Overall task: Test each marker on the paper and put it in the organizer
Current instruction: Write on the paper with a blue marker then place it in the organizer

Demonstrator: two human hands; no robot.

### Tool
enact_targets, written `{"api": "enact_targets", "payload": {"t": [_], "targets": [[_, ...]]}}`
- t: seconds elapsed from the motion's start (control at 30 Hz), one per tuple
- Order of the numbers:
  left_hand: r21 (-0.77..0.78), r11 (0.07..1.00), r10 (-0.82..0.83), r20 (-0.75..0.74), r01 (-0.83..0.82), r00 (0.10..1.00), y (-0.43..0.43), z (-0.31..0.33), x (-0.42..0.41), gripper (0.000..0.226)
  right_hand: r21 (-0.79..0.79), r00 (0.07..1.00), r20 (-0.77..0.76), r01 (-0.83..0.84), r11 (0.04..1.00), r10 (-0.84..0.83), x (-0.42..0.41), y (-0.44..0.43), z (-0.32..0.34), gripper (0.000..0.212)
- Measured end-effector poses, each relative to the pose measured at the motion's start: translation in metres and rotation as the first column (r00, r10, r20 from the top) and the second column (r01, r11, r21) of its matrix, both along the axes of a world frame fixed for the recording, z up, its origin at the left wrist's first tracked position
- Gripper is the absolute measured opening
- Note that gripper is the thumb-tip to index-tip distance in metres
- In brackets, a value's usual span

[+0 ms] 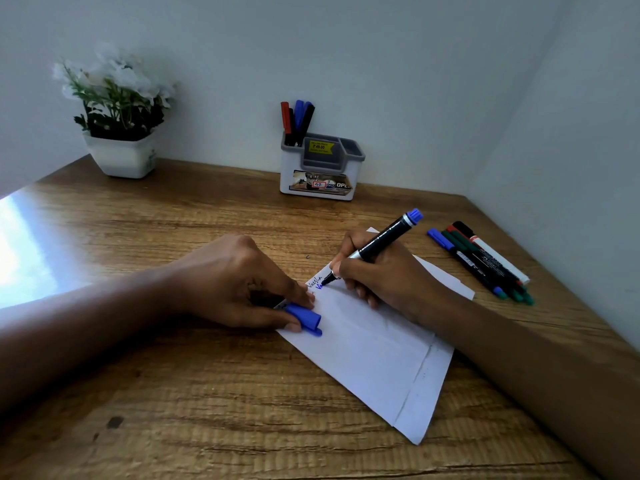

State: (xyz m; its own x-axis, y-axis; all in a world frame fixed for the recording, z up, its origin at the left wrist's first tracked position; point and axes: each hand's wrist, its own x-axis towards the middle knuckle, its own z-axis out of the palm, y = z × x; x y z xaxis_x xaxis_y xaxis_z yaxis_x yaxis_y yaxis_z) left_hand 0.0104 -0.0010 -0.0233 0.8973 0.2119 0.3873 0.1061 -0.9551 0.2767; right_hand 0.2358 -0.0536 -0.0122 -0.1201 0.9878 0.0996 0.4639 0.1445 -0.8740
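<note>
Right hand (384, 271) grip holds marker (384, 242) slanted, tip down-left on paper (374, 355); left hand (242, 282) pinches cap (304, 318).

Setting: a desk corner in a home or small office. Indicators:
- a wood-grain tabletop (173, 393) fitted into the corner of two plain pale walls (381, 64)
- a potted plant (119, 133) with white flowers at rear left
- an organizer (320, 168) holding upright markers (298, 121) against the wall
- loose markers (485, 261) beside a paper sheet (381, 358)
</note>
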Motion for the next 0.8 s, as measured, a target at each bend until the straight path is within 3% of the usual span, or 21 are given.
{"api": "enact_targets", "payload": {"t": [0.8], "targets": [[-0.007, 1.0, -0.003, 0.01, 0.003, 1.0, -0.001, 0.0007, -0.0001, 0.035, -0.027, 0.996, -0.051, 0.076, 0.997, -0.078, -0.0014, 0.0023, -0.0003, 0.009]]}}
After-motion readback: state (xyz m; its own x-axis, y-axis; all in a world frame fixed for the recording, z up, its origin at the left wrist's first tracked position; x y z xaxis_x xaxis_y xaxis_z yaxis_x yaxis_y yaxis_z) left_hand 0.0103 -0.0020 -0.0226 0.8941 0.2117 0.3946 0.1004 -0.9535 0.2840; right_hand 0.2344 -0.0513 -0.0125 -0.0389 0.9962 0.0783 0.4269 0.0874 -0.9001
